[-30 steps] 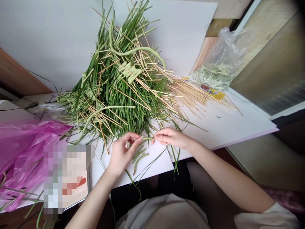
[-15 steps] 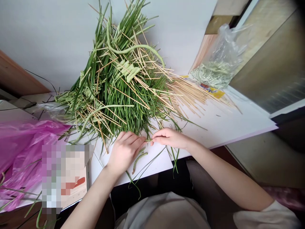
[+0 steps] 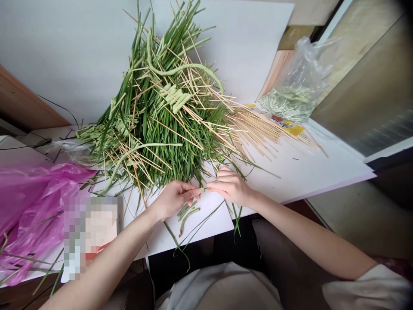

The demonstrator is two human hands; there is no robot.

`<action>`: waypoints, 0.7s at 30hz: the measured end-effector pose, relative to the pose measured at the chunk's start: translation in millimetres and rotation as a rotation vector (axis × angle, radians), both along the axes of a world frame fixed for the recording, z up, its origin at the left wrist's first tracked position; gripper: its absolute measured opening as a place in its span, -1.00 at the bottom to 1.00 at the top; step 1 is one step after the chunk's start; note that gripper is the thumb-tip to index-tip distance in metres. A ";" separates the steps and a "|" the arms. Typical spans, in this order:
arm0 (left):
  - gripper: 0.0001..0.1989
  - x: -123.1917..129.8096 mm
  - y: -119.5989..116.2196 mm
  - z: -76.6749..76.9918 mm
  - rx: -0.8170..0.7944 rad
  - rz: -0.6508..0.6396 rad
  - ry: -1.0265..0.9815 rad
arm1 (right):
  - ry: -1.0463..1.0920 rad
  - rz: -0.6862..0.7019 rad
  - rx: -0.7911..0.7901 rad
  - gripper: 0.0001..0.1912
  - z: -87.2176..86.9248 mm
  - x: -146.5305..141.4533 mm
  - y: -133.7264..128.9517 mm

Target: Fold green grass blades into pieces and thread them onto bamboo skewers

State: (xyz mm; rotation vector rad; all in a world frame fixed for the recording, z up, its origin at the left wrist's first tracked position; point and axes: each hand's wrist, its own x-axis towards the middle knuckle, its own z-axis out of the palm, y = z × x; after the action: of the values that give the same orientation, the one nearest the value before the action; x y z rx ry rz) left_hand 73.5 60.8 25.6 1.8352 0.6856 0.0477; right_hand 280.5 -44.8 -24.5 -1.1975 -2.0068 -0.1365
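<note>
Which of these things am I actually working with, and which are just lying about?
Seem in use:
- small green piece, between left hand and right hand
- short green pieces below them
- probably green stalks and thin sticks heaped beyond

Seem just lying about:
- pink plastic bag
- clear bag, though its pale-green contents may be related

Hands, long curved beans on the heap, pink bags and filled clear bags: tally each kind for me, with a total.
Left hand and right hand: 2
Long curved beans: 2
Pink plastic bag: 1
Filled clear plastic bag: 1
Total: 6
</note>
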 end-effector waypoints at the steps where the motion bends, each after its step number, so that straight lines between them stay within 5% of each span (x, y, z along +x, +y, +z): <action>1: -0.54 1.3 0.5 0.8 -0.114 0.026 -0.005 | -0.043 -0.005 0.050 -0.74 -0.2 2.9 -0.3; 4: -0.48 -1.1 4.4 4.3 -0.303 0.074 -0.015 | -0.140 -0.025 0.179 -0.81 0.1 19.0 -0.7; 9: -0.49 -19.1 17.1 10.1 -0.182 0.125 0.005 | -0.195 -0.078 0.233 -0.85 3.4 45.7 4.2; 16: -0.73 -29.9 15.8 1.3 0.738 0.016 0.132 | -0.167 -0.059 0.041 -0.88 9.5 26.7 9.6; 21: -0.63 -51.7 5.4 -2.1 1.015 0.018 0.098 | -0.083 -0.184 -0.045 -0.73 23.9 39.9 -11.5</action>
State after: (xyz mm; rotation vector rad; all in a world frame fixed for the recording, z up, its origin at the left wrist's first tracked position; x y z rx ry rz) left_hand 21.9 66.2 23.6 2.8102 0.8203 0.3776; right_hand 320.5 -56.4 -0.7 -1.4261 -1.9768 -0.2369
